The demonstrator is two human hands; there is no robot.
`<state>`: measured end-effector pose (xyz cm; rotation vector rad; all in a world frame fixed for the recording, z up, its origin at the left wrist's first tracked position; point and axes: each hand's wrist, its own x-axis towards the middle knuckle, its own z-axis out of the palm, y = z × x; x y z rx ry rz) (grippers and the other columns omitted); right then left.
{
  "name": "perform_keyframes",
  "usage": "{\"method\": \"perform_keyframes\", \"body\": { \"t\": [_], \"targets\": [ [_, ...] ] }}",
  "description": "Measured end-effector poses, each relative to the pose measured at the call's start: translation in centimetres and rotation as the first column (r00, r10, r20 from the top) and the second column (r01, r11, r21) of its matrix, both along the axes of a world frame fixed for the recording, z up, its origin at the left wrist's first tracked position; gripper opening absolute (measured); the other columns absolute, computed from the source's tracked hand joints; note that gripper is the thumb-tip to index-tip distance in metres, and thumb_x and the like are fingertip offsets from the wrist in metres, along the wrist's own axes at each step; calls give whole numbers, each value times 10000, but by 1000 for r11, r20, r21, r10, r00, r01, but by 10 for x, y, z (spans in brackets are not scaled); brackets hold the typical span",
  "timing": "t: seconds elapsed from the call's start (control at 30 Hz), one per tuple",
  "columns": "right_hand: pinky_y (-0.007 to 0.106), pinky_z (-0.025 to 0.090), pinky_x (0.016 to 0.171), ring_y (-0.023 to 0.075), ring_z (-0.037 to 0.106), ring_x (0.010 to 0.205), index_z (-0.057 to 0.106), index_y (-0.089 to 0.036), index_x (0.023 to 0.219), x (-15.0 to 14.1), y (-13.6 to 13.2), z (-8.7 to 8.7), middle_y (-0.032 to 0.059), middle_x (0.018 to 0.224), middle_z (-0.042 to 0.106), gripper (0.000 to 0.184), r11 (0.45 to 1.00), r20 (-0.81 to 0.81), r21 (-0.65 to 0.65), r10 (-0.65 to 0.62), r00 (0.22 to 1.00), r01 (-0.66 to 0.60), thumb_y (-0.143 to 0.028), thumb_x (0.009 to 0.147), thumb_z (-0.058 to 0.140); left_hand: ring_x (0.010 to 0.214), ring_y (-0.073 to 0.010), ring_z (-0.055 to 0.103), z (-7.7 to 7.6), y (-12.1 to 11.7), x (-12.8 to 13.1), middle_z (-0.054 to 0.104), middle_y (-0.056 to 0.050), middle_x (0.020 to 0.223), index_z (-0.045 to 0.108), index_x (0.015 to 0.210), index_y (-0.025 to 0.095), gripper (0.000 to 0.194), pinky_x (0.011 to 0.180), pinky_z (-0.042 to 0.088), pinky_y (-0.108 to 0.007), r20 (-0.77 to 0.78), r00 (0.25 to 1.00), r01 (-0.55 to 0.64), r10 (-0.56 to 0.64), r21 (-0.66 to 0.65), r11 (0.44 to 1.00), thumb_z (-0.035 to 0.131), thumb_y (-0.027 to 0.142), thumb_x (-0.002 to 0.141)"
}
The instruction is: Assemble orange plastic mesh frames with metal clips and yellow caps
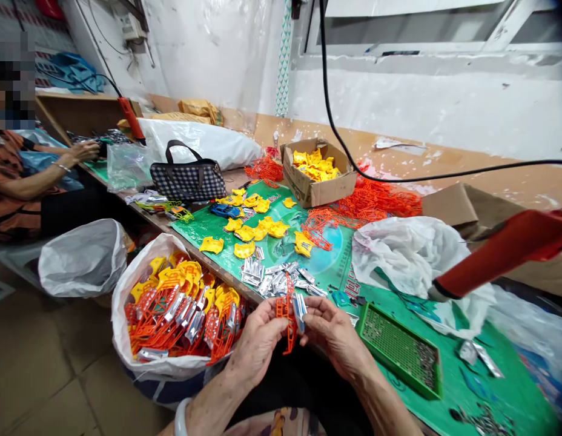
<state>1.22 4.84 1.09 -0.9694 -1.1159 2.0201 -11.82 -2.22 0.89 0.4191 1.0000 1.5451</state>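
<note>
My left hand [261,336] pinches an orange plastic frame [288,318] at the table's front edge. In my right hand [332,330] is a silver, shiny channel-shaped part [300,310], held against the frame's right side. Just beyond my hands lies a pile of similar silver parts [276,280] on the green mat [203,221]. Yellow plastic shells [263,229] are scattered farther back, near a small blue toy-car body [225,210]. My fingertips cover part of both held pieces.
Left of my hands stands a lined tub [120,303] of joined orange, yellow and silver pieces [183,303]. A green tray [367,339] holds small screws. A red power screwdriver [503,251] hangs at right. Behind are a cardboard box [329,192] and orange frames [381,197]. Another person [17,181] sits left.
</note>
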Motion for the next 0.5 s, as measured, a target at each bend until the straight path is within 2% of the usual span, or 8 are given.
{"method": "perform_keyframes", "body": {
  "t": [0.1, 0.2, 0.3, 0.33, 0.4, 0.47, 0.5],
  "targets": [
    [264, 514, 524, 129, 598, 577, 613, -184, 900, 7, 10, -2, -15, 694, 609, 420, 997, 74, 64, -57, 996, 53, -355, 578, 821, 758, -145, 625, -2, -2, -3, 718, -40, 876, 689, 916, 156, 239, 722, 481, -258, -14, 999, -33, 33, -14, 999, 704, 115, 682],
    [302, 518, 539, 166, 608, 594, 608, -184, 954, 23, 25, -12, -3, 669, 604, 473, 980, 240, 181, -123, 963, 80, -417, 583, 788, 732, -132, 596, -4, -4, -7, 691, -29, 844, 687, 869, 157, 162, 694, 470, -246, -7, 999, -54, 54, -26, 998, 696, 134, 708],
    [350, 502, 530, 206, 604, 586, 606, -176, 1029, 39, 40, -23, 35, 698, 628, 491, 926, 466, 378, -181, 866, -10, -466, 640, 679, 742, -134, 590, -5, -7, -12, 673, -23, 831, 688, 858, 163, 130, 706, 471, -250, 6, 998, -65, 65, -19, 998, 683, 148, 730],
    [367, 498, 553, 217, 608, 595, 611, -172, 1043, 42, 44, -24, 58, 733, 648, 472, 879, 551, 472, -237, 800, -65, -457, 668, 632, 748, -134, 590, -5, -8, -14, 673, -22, 837, 689, 865, 165, 133, 704, 470, -249, 9, 998, -68, 68, -21, 997, 685, 153, 732],
    [400, 490, 639, 244, 634, 665, 624, -164, 1067, 41, 52, -21, 115, 863, 686, 428, 732, 671, 644, -397, 626, -225, -412, 729, 544, 762, -136, 593, -6, -10, -17, 676, -26, 858, 690, 882, 169, 144, 697, 470, -246, 16, 997, -70, 71, -37, 997, 690, 166, 738],
    [410, 477, 729, 266, 654, 785, 628, -154, 1093, 27, 61, -10, 152, 1009, 688, 397, 585, 698, 711, -521, 491, -390, -361, 787, 484, 761, -136, 593, -8, -12, -20, 675, -28, 863, 685, 889, 170, 143, 680, 467, -243, 20, 997, -70, 71, -59, 996, 691, 179, 746],
    [398, 474, 749, 267, 656, 827, 627, -150, 1103, 14, 67, -3, 154, 1043, 685, 380, 543, 713, 701, -531, 459, -462, -339, 815, 465, 760, -136, 593, -8, -13, -22, 673, -28, 863, 682, 892, 170, 142, 674, 466, -242, 18, 997, -72, 73, -68, 995, 689, 182, 750]
  ]
}}
